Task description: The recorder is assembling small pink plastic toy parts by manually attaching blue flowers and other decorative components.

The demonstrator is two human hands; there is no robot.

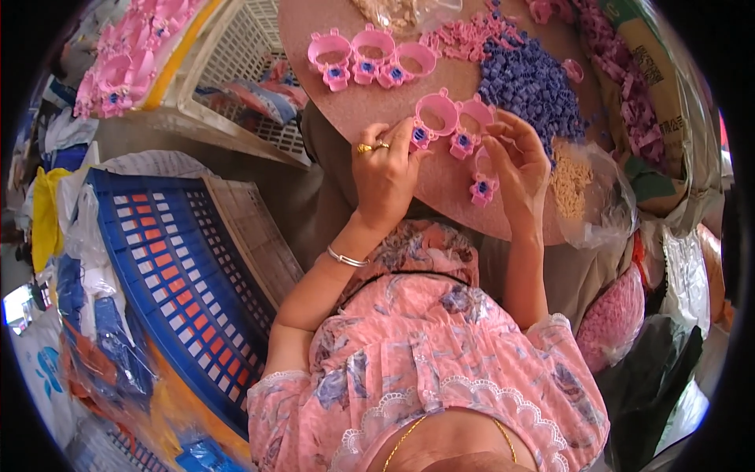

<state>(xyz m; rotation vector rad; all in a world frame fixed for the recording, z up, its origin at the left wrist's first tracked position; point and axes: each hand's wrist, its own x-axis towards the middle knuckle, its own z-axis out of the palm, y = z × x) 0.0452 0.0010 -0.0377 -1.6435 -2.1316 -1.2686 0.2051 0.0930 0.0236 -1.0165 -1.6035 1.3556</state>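
My left hand (388,173) is closed, its fingertips on the lower left edge of a pink plastic ring piece (435,102) that carries a small blue part. Beside it, my right hand (521,165) is closed, with curled fingers at the edge of a second pink ring piece (476,112), also bearing a blue part. A third pink piece (483,186) sits below, close to my right thumb and partly hidden by that hand. Three similar pink pieces (372,46) with blue parts lie in a row farther up the round tabletop (440,193).
A heap of small blue parts (527,82) is right of my hands, with pink bits (460,39) behind and beige bits (572,185) by a clear bag. Left stand a blue slotted basket (165,252), a pale crate (236,59) and finished-looking pink pieces (118,71). A sack (661,86) stands right.
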